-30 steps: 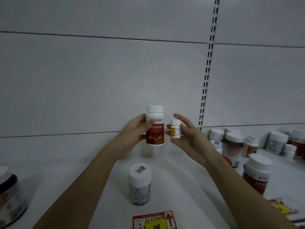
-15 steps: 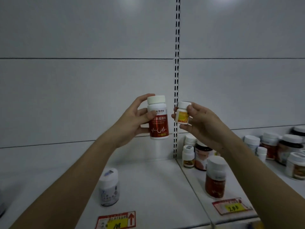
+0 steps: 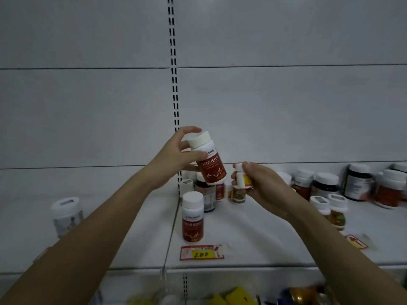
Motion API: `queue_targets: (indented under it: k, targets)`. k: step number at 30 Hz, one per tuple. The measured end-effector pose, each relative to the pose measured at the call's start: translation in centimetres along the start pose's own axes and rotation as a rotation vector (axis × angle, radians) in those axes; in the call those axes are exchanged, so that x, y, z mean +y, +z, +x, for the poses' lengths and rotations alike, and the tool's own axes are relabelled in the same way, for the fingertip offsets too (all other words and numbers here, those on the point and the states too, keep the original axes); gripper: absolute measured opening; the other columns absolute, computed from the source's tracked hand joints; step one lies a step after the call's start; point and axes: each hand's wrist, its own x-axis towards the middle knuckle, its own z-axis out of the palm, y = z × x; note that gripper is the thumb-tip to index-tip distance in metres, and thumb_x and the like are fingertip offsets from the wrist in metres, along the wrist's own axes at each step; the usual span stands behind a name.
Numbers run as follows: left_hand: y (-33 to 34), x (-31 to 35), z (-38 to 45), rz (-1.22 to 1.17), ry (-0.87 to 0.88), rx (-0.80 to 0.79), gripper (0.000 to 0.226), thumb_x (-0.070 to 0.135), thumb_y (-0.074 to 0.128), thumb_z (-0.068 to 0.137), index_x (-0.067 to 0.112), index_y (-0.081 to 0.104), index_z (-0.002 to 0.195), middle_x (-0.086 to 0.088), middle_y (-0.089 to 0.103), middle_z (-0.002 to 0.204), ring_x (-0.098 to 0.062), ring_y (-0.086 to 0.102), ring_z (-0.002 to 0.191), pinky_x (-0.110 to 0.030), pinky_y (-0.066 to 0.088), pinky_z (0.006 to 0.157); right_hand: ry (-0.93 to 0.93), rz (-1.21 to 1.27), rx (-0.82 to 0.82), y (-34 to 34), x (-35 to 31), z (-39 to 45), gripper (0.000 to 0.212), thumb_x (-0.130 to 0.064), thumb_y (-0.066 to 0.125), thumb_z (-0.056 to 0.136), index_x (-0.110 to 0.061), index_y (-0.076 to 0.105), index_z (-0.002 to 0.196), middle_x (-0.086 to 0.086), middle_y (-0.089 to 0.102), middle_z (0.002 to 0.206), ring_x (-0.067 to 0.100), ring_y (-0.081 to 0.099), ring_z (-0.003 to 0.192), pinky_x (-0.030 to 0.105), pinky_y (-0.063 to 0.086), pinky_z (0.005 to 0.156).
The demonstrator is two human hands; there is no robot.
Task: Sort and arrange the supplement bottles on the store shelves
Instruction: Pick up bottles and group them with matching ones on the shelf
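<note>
A white shelf (image 3: 253, 230) carries scattered bottles. Above it, the left hand (image 3: 176, 155) is clamped on a tilted red bottle (image 3: 208, 159); a matching bottle (image 3: 193, 217) stands below. The right hand (image 3: 259, 181) is closed around a small bottle (image 3: 240, 178).

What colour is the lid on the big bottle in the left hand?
White, seen in the head view: the big bottle's lid, held by the left hand.

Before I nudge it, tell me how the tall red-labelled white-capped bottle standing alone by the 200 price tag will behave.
The tall red-labelled white-capped bottle is narrow for its height, so a high push probably tips it. Being round, it would likely roll once down. Its plastic looks rigid and smooth, so perhaps slippery.
</note>
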Motion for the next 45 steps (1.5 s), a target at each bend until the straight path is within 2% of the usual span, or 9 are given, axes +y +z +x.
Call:
queue_targets:
  k: [4,9,13,19,22,25,29,41,45]
  targets:
    - [2.5,0.4,0.0,0.107,-0.049,-0.003,0.051,0.009,0.074,0.082,0.024,0.050,0.126,-0.002,0.061,0.117,-0.017,0.067,0.101,-0.031,0.060,0.076,0.063,-0.192,-0.035,-2.7,2.3,-1.0,0.024,-0.021,0.059,0.096,-0.007,0.062,0.115,0.015,0.067,0.114,0.029,0.067,0.105,0.035,0.060,0.078]
    - [3.7,-0.4,-0.5,0.276,-0.101,-0.021,0.048,0.021,0.078,0.079,0.027,0.055,0.122,0.004,0.062,0.116,-0.015,0.067,0.101,-0.025,0.057,0.075,0.021,-0.558,-0.061,-4.2,6.0,-2.3,0.020,-0.032,0.072,0.087,-0.027,0.069,0.106,0.001,0.072,0.103,0.019,0.070,0.095,0.032,0.058,0.085]
    - [4.2,-1.1,-0.6,0.421,-0.156,-0.087,0.050,0.019,0.080,0.077,0.026,0.057,0.120,0.007,0.063,0.115,-0.012,0.066,0.098,-0.021,0.059,0.073,0.026,-0.552,0.028,-4.0,7.2,-2.6,0.018,-0.030,0.074,0.085,-0.030,0.069,0.102,-0.002,0.073,0.098,0.013,0.071,0.090,0.026,0.058,0.082]
    - [4.6,-1.9,0.2,0.664,-0.207,-0.211,0.052,0.023,0.079,0.076,0.028,0.052,0.120,0.004,0.058,0.124,-0.017,0.064,0.103,-0.042,0.057,0.087,-0.043,-0.624,0.023,-3.8,7.5,-2.8,0.018,-0.027,0.073,0.087,-0.024,0.067,0.104,-0.007,0.069,0.098,0.008,0.065,0.091,0.015,0.049,0.071]
    - [4.9,-2.7,0.3,0.747,-0.233,-0.313,0.053,0.024,0.080,0.074,0.027,0.052,0.120,0.004,0.060,0.121,-0.016,0.062,0.103,-0.039,0.056,0.089,-0.057,-0.624,0.014,-3.9,7.7,-2.7,0.017,-0.028,0.071,0.089,-0.025,0.066,0.105,-0.007,0.069,0.098,0.008,0.065,0.089,0.015,0.051,0.069]
    - [5.1,-3.2,0.4,0.813,-0.252,-0.387,0.056,0.024,0.080,0.074,0.026,0.051,0.122,0.007,0.060,0.115,-0.013,0.063,0.099,-0.030,0.056,0.079,-0.055,-0.615,0.019,-4.1,8.0,-2.4,0.016,-0.030,0.070,0.089,-0.026,0.066,0.105,-0.008,0.070,0.098,0.009,0.067,0.090,0.016,0.053,0.072]
    - [5.0,-3.1,0.8,0.859,-0.228,-0.419,0.052,0.024,0.080,0.074,0.030,0.049,0.116,0.010,0.056,0.111,-0.010,0.059,0.096,-0.022,0.052,0.072,-0.048,-0.604,0.015,-4.4,8.4,-2.1,0.018,-0.032,0.069,0.090,-0.026,0.065,0.106,-0.006,0.071,0.100,0.010,0.068,0.091,0.022,0.055,0.079]
    - [4.3,-2.8,-0.2,0.890,-0.235,-0.453,0.064,0.033,0.078,0.077,0.029,0.047,0.133,0.006,0.057,0.129,-0.015,0.058,0.110,-0.037,0.054,0.091,-0.041,-0.672,0.043,-4.1,7.8,-2.4,0.020,-0.033,0.069,0.089,-0.026,0.064,0.108,-0.008,0.068,0.103,0.009,0.065,0.093,0.017,0.051,0.077]
    - [5.0,-1.1,-1.2,0.921,-0.168,-0.366,0.067,0.047,0.069,0.082,0.031,0.041,0.141,0.006,0.050,0.140,-0.012,0.052,0.113,-0.034,0.047,0.096,-0.069,-0.708,0.094,-3.6,6.6,-3.2,0.017,-0.034,0.069,0.089,-0.030,0.064,0.105,-0.009,0.067,0.104,0.008,0.064,0.095,0.017,0.048,0.074]
